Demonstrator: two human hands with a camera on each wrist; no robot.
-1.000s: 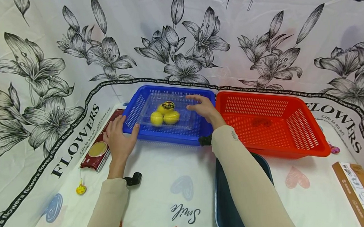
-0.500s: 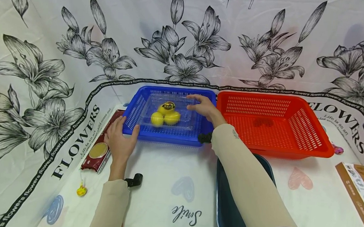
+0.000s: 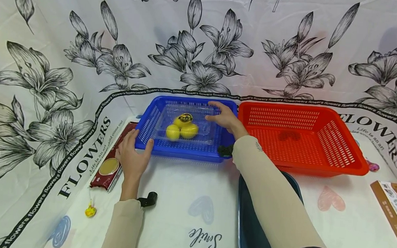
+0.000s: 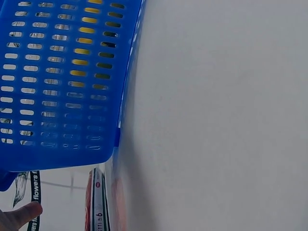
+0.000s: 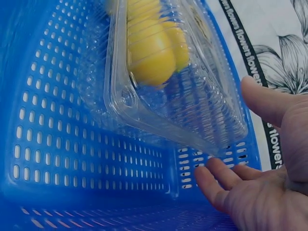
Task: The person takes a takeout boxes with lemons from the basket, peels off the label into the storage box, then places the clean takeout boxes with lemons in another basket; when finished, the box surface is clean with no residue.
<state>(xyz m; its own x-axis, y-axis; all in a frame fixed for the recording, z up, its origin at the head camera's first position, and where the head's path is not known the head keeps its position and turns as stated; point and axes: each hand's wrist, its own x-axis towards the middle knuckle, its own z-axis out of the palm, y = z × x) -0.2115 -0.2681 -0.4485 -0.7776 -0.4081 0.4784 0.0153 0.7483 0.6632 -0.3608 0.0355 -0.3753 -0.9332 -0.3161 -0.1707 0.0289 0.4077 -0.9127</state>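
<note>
Lemon clamshell (image 3: 184,125) in blue basket (image 3: 143,126)

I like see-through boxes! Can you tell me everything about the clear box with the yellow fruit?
The clear box is thin, shiny, see-through plastic with a closed lid and a raised rim. Inside sit three round yellow fruits, the top one under a dark and yellow sticker. It lies flat in the blue basket, near its middle. The right hand is at its far right corner, fingers relaxed; whether they touch it is unclear.
</note>
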